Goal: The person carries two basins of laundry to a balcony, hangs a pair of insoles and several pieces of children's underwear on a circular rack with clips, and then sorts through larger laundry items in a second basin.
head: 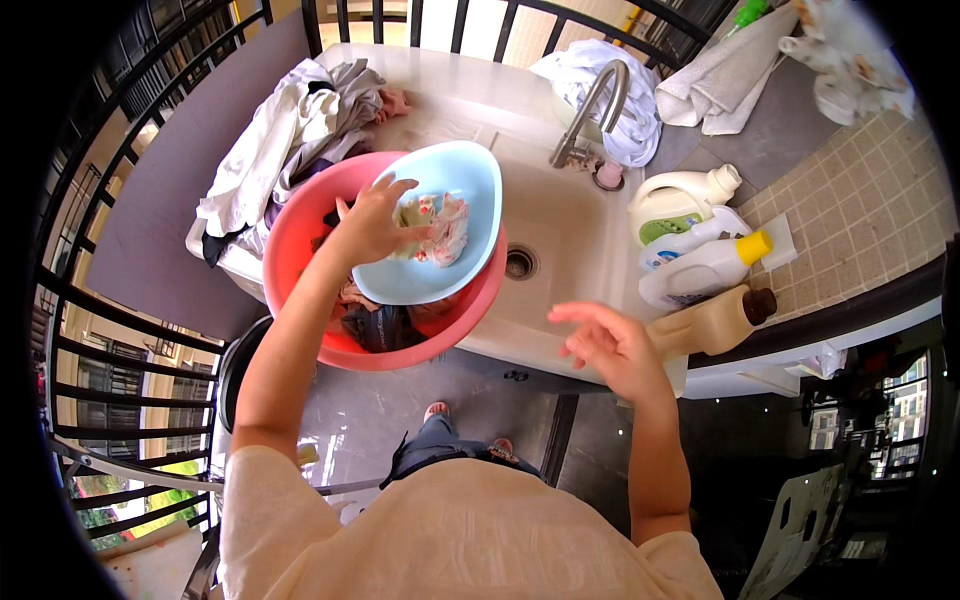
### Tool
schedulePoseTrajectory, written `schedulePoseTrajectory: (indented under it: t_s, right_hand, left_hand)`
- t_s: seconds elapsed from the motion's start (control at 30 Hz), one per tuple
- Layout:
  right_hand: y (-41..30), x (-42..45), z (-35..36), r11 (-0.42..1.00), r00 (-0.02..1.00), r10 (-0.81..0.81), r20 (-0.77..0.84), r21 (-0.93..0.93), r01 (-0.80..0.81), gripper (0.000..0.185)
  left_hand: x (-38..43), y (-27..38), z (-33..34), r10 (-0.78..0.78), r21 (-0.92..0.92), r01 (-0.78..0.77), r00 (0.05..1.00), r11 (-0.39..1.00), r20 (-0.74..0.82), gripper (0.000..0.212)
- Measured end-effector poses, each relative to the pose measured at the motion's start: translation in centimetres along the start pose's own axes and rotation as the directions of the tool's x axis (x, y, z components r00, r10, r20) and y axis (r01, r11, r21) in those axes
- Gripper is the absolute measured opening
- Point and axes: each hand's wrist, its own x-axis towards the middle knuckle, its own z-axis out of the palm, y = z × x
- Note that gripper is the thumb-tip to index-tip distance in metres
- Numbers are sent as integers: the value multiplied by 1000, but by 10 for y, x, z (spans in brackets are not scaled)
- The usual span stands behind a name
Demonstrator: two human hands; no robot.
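My left hand [379, 221] is over the left side of a light blue plastic basin [472, 180], fingers spread; whether it touches the rim I cannot tell. Inside the basin lies a small bunched white cloth with a red pattern [450, 229], close to my thumb. The blue basin rests tilted on a larger pink plastic basin [401, 360], which holds dark and pinkish clothes [382, 328]. Above the front edge of the white sink [577, 232], my right hand [607, 345] is empty with its fingers apart, right of the drain [520, 262].
Clothes are heaped [292, 142] on the sink's left side. At the back stands a metal faucet [596, 112], with white fabric [630, 90] behind it. Several detergent bottles [697, 274] line the right edge. A towel [720, 82] hangs at the back right. Black railings [135, 390] run along the left.
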Motion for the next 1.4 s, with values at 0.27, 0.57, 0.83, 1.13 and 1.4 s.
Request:
schedulePoseTrajectory:
  t_s: [0.27, 0.57, 0.83, 1.13, 1.4]
  right_hand:
    - [53, -36, -3, 976, 975, 214, -55, -32, -216, 25]
    - [66, -28, -7, 810, 979, 172, -108, 581, -78, 50]
    - [88, 26, 13, 18, 969, -237, -65, 997, 71, 57]
    - [12, 36, -42, 446, 537, -26, -843, 471, 761, 14]
    - [-25, 86, -76, 66, 13, -997, -70, -844, 532, 43]
  left_hand:
    - [32, -21, 77, 346, 413, -460, 881, 786, 323, 65]
    - [-5, 104, 9, 491, -266, -565, 819, 781, -295, 48]
    - [-46, 189, 102, 773, -132, -816, 576, 563, -265, 27]
    - [7, 230, 164, 35, -985, -82, 995, -153, -88, 22]
    - [102, 237, 77, 659, -895, 23, 668, 445, 345, 40]
